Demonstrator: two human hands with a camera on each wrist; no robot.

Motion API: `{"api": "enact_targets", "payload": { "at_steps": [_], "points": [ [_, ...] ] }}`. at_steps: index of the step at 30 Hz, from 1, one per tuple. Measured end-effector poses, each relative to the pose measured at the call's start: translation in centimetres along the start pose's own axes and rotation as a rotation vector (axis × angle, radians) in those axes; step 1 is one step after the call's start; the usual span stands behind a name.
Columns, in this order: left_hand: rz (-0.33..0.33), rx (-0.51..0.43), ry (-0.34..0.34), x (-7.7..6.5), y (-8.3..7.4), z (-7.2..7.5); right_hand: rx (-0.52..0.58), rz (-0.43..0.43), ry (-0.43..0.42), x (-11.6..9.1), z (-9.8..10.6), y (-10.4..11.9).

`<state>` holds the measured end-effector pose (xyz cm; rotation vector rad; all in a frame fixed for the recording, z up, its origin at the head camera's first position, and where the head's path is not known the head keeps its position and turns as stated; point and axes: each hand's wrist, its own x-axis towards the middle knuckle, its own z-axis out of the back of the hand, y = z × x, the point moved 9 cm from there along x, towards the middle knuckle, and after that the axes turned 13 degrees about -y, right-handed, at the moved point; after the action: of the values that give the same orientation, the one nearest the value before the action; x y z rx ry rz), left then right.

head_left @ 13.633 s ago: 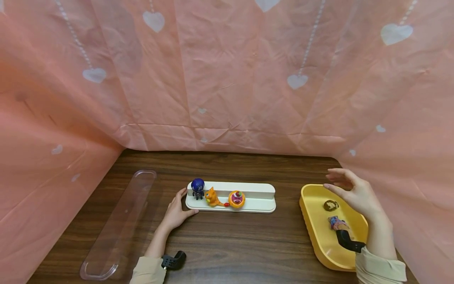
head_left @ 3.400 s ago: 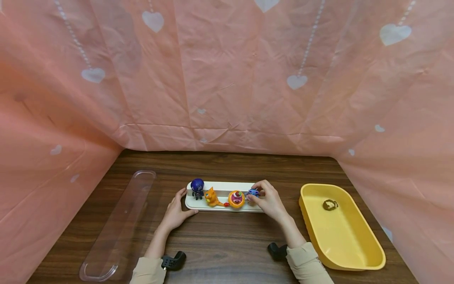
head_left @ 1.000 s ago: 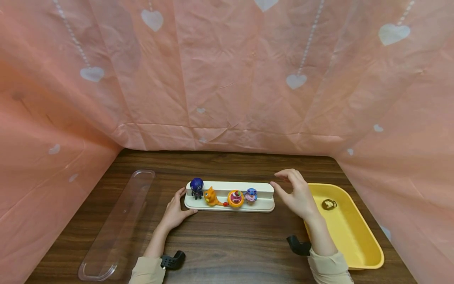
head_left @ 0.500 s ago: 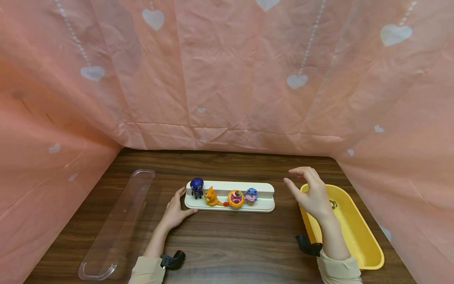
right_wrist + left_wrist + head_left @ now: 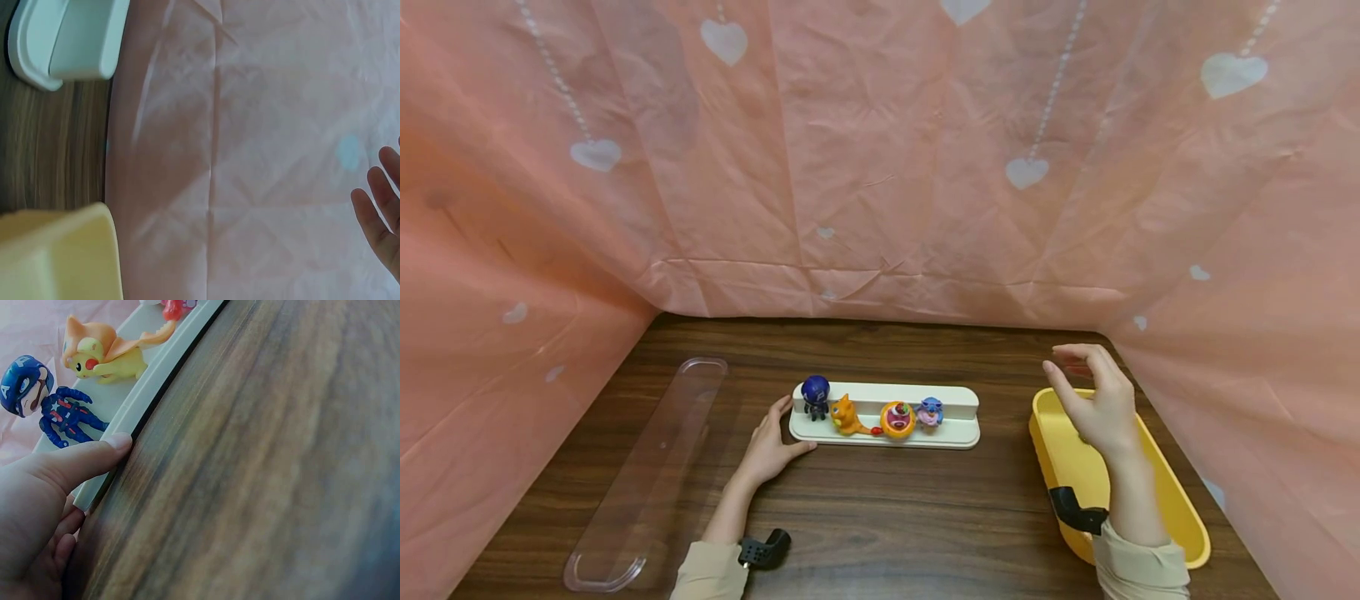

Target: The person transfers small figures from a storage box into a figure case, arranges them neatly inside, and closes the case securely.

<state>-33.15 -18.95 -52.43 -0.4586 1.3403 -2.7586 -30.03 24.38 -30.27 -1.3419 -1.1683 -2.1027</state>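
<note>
My left hand holds the left end of a white stepped display stand; in the left wrist view its thumb lies on the front edge. Along the stand are a blue-helmeted figurine, an orange-caped yellow figurine, a round orange-rimmed figurine and a blue-and-pink figurine. My right hand, holding nothing, hovers over the far part of a yellow tray, fingers apart and slightly bent. It hides most of a small brown item in the tray.
A long clear plastic cover lies on the wooden table at the left. Pink cloth with white hearts surrounds the table at the back and sides.
The blue-and-pink figurine came from the tray to the stand, and my right hand let it go. That hand has since moved right, back over the tray. My left hand has stayed put.
</note>
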Motion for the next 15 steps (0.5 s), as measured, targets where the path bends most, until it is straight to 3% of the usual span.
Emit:
{"api": "enact_targets", "payload": {
  "at_steps": [15],
  "points": [
    [-0.006, 0.000, -0.003, 0.0, -0.2, 0.0, -0.090, -0.104, -0.060, 0.6, 2.5, -2.9]
  ]
}}
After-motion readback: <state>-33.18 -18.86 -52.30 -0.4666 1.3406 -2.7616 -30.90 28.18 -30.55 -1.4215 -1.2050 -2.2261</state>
